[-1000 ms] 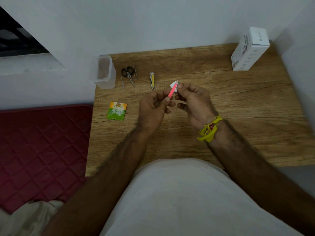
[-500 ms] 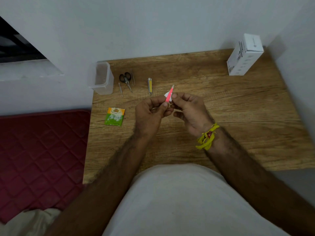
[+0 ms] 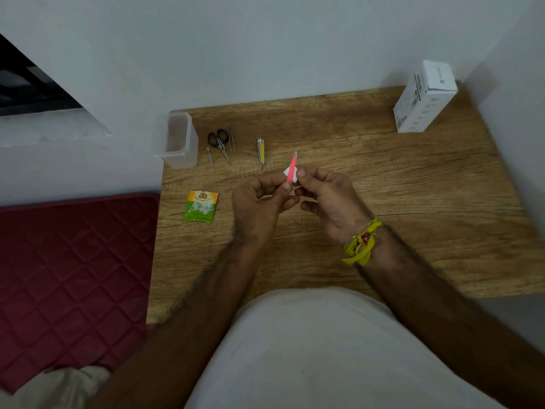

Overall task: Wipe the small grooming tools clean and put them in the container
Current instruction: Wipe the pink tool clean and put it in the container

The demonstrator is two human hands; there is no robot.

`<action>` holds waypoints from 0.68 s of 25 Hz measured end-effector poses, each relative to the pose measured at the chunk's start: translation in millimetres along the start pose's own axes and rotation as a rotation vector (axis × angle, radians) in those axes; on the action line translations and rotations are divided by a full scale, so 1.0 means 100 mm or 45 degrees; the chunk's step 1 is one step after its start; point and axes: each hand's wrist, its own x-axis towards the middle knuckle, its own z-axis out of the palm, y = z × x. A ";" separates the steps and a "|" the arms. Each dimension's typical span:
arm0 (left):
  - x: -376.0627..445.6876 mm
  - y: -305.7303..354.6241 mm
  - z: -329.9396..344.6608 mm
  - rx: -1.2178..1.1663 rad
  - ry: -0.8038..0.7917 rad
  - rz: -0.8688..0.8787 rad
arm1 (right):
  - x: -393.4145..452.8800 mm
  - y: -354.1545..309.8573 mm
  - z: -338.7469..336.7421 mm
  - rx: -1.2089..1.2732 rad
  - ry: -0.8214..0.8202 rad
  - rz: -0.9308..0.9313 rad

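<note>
My left hand [image 3: 259,202] pinches the lower end of a slim pink tool [image 3: 292,168], which points up and away from me. My right hand [image 3: 330,199] presses a small white wipe [image 3: 286,172] against the tool's middle. Both hands hover over the wooden table [image 3: 383,187]. At the table's far left corner stands a clear plastic container [image 3: 178,140], open on top. Beside it lie black-handled scissors [image 3: 220,143], thin metal tweezers [image 3: 231,137], a thin metal pick [image 3: 210,159] and a yellow nail clipper [image 3: 260,152].
A green and orange sachet [image 3: 201,205] lies on the table left of my hands. A white box [image 3: 424,97] stands at the far right corner against the wall. A dark red quilted mattress [image 3: 67,276] lies to the left, below the table.
The white wipe has slid from the tip of the pink tool down to its middle, so more of the tip shows. My head has shifted and the scene sits lower in view.
</note>
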 end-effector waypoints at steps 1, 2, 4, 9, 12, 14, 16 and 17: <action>0.02 0.00 0.00 -0.005 0.007 0.002 | 0.01 0.00 0.00 -0.016 0.015 -0.018; 0.03 0.00 -0.01 -0.003 0.017 0.007 | 0.02 0.01 0.00 -0.054 0.028 -0.048; 0.04 0.01 -0.02 0.004 0.019 0.020 | 0.03 0.03 -0.01 -0.162 0.038 -0.120; 0.04 0.04 -0.03 0.060 -0.009 0.017 | 0.03 0.01 -0.02 -0.252 0.078 -0.175; 0.03 0.05 -0.07 -0.005 -0.040 0.002 | 0.00 -0.01 -0.01 -0.318 0.074 -0.196; 0.05 0.05 -0.08 0.029 -0.053 0.010 | 0.00 -0.02 -0.01 -0.337 0.079 -0.210; 0.04 0.06 -0.09 0.091 -0.048 0.021 | -0.01 -0.01 -0.03 -0.377 0.067 -0.238; 0.03 0.07 -0.09 0.103 -0.046 0.026 | -0.01 -0.02 -0.03 -0.380 0.058 -0.235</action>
